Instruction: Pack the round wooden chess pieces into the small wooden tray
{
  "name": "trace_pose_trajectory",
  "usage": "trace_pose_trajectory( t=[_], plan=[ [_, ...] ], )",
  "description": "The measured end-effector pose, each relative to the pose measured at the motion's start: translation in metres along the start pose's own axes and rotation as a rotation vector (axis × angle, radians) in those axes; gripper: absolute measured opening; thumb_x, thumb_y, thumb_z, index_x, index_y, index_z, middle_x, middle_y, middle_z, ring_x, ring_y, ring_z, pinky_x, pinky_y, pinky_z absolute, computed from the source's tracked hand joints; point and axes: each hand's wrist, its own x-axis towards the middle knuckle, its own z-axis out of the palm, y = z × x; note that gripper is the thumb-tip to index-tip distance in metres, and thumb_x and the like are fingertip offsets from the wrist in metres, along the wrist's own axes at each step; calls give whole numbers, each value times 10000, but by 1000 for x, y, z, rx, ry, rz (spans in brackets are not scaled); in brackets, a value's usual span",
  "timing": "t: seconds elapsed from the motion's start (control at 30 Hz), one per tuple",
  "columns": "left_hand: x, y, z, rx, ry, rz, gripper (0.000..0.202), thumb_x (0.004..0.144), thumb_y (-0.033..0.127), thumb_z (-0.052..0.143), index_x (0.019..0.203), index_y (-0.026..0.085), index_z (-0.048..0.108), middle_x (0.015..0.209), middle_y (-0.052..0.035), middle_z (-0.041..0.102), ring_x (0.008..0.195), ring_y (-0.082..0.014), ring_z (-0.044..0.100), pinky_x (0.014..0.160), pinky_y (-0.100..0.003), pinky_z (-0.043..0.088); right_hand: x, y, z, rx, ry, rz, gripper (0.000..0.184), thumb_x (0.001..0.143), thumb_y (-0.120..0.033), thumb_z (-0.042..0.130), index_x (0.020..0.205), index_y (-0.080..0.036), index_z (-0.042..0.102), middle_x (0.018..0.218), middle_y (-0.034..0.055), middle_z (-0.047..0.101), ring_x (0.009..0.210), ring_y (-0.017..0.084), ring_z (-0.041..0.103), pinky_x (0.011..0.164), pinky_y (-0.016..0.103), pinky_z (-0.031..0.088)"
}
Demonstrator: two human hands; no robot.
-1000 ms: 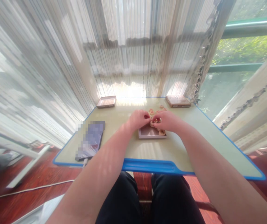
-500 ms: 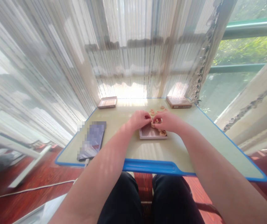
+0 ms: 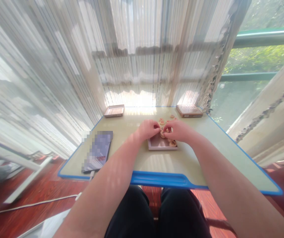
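Both my hands are over a shallow open box (image 3: 156, 145) with pale walls. My left hand (image 3: 148, 129) is curled, its thumb and fingers pinched at the left edge of a round wooden xiangqi piece (image 3: 162, 128). My right hand (image 3: 178, 130) is bent in from the right, with its fingertips closed on a xiangqi piece (image 3: 162, 135) just in front of that one. Another xiangqi piece (image 3: 173, 143) lies at the box's front right corner. Several more, some with red characters, lie behind my hands. My fingers partly hide the pieces between them.
A small open tray (image 3: 114, 111) stands at the table's back left, and a flat box (image 3: 189, 110) at its back right. A phone or tablet (image 3: 98, 152) with a cable lies to the left. The pale table (image 3: 221, 158) has a blue rim. A sheer curtain (image 3: 137, 66) hangs behind it.
The view has tilted slightly, so everything sits a little lower. My fingers have shifted slightly on the pieces, and the piece between my fingertips shows more of its face.
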Motion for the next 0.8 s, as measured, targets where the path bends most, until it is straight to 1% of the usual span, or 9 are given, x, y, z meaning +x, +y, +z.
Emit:
trace_pose_trajectory(
  t=[0.17, 0.37, 0.47, 0.53, 0.6, 0.67, 0.73, 0.8],
  plan=[
    [0, 1, -1, 5, -5, -2, 255, 730, 233, 526, 842, 184, 751, 835, -21, 734, 764, -161, 635, 716, -240, 486, 0, 0, 1, 4, -10, 16, 182, 707, -337, 612, 811, -239, 725, 820, 12, 698, 744, 172, 582, 600, 253, 394],
    [1, 2, -1, 10, 11, -23, 268, 725, 204, 502, 833, 177, 745, 827, -23, 734, 768, -164, 636, 722, -246, 486, 0, 2, 1, 10, -5, -13, 176, 712, -331, 605, 801, -233, 722, 794, 10, 695, 725, 166, 580, 592, 252, 387],
    [2, 1, -1, 7, 75, -46, 268, 742, 223, 498, 840, 172, 742, 835, -27, 733, 782, -172, 639, 752, -254, 496, 1, 3, 2, 17, -12, -10, 169, 714, -328, 611, 798, -229, 719, 782, 9, 693, 713, 163, 578, 596, 251, 388],
    [3, -2, 0, 19, 145, -54, 278, 758, 225, 489, 864, 173, 741, 864, -34, 732, 814, -179, 643, 794, -262, 502, 2, 4, 3, 19, -4, -13, 176, 721, -322, 609, 820, -226, 718, 776, 8, 690, 703, 160, 576, 604, 251, 391],
    [6, -8, 2, 47, 216, -58, 316, 774, 190, 455, 913, 173, 738, 929, -46, 729, 893, -187, 643, 864, -268, 495, 3, 6, 3, 23, 30, -7, 218, 744, -303, 592, 906, -224, 714, 794, 11, 690, 698, 157, 576, 615, 251, 396],
    [8, -15, 4, 90, 243, -64, 372, 793, 153, 409, 986, 167, 727, 1029, -60, 717, 1010, -194, 623, 960, -281, 461, 4, 7, 3, 31, 91, 24, 278, 782, -279, 556, 1016, -223, 694, 831, 21, 693, 712, 160, 585, 630, 256, 402],
    [10, -20, 5, 124, 198, -67, 415, 827, 145, 367, 1070, 153, 703, 1155, -72, 682, 1132, -197, 577, 1043, -294, 407, 5, 9, 2, 39, 161, 68, 316, 831, -274, 501, 1093, -218, 667, 876, 37, 694, 744, 170, 597, 654, 265, 412],
    [10, -21, 6, 148, 99, -56, 443, 870, 153, 321, 1134, 149, 676, 1253, -68, 636, 1224, -195, 520, 1091, -306, 359, 6, 11, 3, 45, 207, 99, 336, 870, -280, 449, 1133, -211, 648, 920, 53, 694, 794, 182, 607, 697, 275, 427]
  ],
)
